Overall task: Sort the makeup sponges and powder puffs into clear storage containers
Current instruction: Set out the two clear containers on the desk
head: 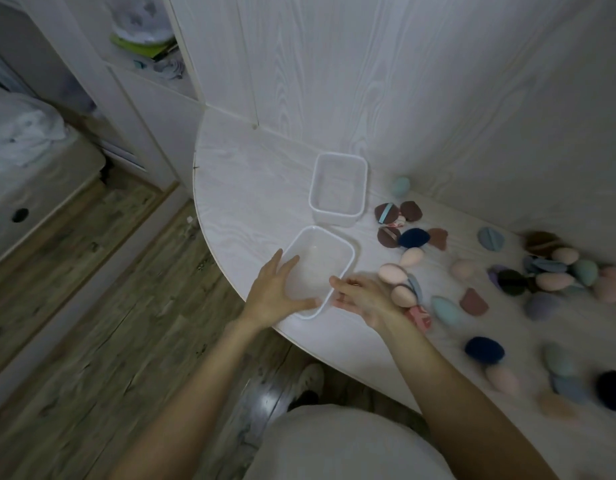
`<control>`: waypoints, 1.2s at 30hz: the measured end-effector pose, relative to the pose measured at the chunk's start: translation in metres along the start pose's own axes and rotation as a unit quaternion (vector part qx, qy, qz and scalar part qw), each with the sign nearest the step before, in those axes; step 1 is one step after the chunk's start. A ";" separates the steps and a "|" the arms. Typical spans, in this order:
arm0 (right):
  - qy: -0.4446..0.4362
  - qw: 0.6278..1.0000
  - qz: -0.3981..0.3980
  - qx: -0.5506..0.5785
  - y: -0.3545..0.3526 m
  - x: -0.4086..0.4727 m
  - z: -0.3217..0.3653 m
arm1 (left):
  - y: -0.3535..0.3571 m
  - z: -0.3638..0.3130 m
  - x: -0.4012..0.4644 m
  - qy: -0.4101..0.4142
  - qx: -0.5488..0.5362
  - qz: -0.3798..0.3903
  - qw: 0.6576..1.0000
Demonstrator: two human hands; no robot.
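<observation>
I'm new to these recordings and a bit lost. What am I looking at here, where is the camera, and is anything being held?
There is no machine: a person works with bare hands, filmed by one wide-angle camera worn on their head, looking down. On the white table stand two clear containers, both seemingly empty. The left hand rests with straight fingers on the near container; the far container stands behind it. The right hand is blurred beside the near container, and it seems to hold nothing. Makeup sponges and powder puffs lie scattered on the right, unsorted.
</observation>
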State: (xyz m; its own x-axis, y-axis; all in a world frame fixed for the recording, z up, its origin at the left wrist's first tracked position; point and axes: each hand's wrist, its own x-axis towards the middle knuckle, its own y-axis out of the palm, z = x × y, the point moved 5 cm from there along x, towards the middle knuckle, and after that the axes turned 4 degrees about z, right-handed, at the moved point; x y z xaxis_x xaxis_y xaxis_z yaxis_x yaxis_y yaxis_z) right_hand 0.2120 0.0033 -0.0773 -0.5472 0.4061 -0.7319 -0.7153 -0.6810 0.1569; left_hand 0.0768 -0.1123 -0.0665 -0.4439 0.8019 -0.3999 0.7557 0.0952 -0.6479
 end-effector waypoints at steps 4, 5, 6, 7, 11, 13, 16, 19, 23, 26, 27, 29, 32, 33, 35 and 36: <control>-0.001 0.999 -0.036 -0.016 -0.004 -0.004 -0.001 | 0.018 -0.006 -0.002 0.014 0.123 0.019 0.992; -0.002 0.999 -0.043 -0.019 -0.004 -0.006 -0.001 | 0.022 -0.006 -0.003 0.014 0.135 0.021 0.990; -0.004 0.998 -0.052 -0.019 -0.004 -0.006 0.000 | 0.023 -0.007 -0.003 0.012 0.143 0.019 0.989; -0.008 0.998 -0.060 -0.015 -0.005 -0.007 0.001 | 0.023 -0.008 -0.003 0.010 0.148 0.014 0.989; -0.034 0.990 -0.123 -0.058 -0.007 -0.007 -0.001 | 0.022 -0.009 -0.003 0.021 0.168 0.000 0.986; -0.076 0.971 -0.188 -0.127 -0.014 -0.005 -0.001 | 0.024 -0.011 -0.003 0.033 0.193 -0.004 0.981; -0.088 0.971 -0.185 -0.126 -0.016 -0.006 -0.003 | 0.027 -0.012 -0.002 0.030 0.195 -0.012 0.980; -0.101 0.981 -0.153 -0.064 -0.021 -0.011 -0.004 | 0.032 -0.012 -0.003 0.043 0.191 -0.011 0.981; -0.137 0.977 -0.144 0.071 -0.035 -0.013 -0.009 | 0.029 -0.009 -0.005 0.086 0.139 -0.044 0.986; -0.153 0.977 -0.141 0.050 -0.043 -0.007 -0.008 | 0.020 -0.012 -0.008 0.069 -0.070 -0.006 0.995; -0.151 0.980 -0.127 0.022 -0.041 -0.003 -0.006 | 0.016 -0.013 -0.008 0.059 -0.146 0.009 0.988; -0.146 0.982 -0.110 -0.041 -0.036 0.006 -0.001 | 0.004 -0.012 -0.005 0.063 -0.234 0.010 0.970; -0.146 0.974 -0.120 -0.128 -0.036 0.020 0.007 | -0.017 -0.009 0.006 0.090 -0.270 0.000 0.959; -0.141 0.973 -0.115 -0.138 -0.036 0.023 0.007 | -0.025 -0.009 0.011 0.080 -0.289 -0.009 0.954; -0.134 0.973 -0.112 -0.152 -0.039 0.025 0.003 | -0.043 -0.007 0.022 0.049 -0.351 -0.059 0.933; -0.137 0.971 -0.114 -0.159 -0.041 0.025 0.001 | -0.051 -0.005 0.028 0.036 -0.371 -0.101 0.923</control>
State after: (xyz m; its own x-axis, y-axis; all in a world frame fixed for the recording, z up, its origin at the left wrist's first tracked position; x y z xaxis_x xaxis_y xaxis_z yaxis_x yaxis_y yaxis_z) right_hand 0.2269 0.0417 -0.1013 -0.5171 0.6852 -0.5130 -0.6845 -0.6908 -0.2327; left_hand 0.0278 -0.0917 -0.0418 -0.5996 0.7575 -0.2582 0.7939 0.6036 -0.0728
